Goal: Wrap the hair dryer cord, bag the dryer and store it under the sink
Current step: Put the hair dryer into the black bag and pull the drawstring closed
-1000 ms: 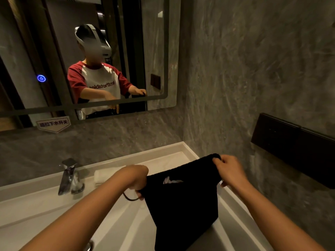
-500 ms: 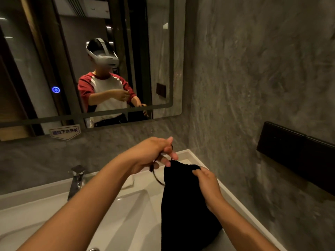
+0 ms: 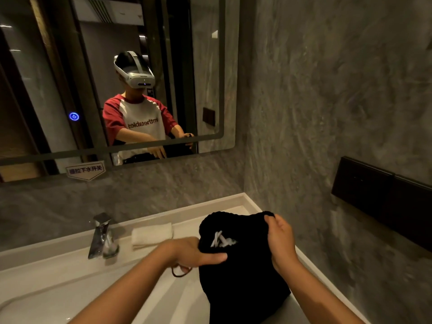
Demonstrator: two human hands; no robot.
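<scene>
Dryer bag [image 3: 243, 272] black, standing at the sink's [image 3: 70, 272] right end, left hand [image 3: 198, 254] pinching its side plus the drawstring loop [image 3: 180, 273], right hand [image 3: 279, 237] gripping the gathered top, faucet [image 3: 100, 235] nearby

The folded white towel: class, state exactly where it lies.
In the head view, the folded white towel lies on the counter's back ledge, between the chrome faucet on its left and the black drawstring bag on its right.

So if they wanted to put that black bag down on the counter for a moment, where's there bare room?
Bare counter lies left of the faucet, and the basin under the left forearm is bare. A narrow strip runs between the folded towel and the wall. The right corner is crowded: both hands, left and right, grip the black bag there.
</scene>
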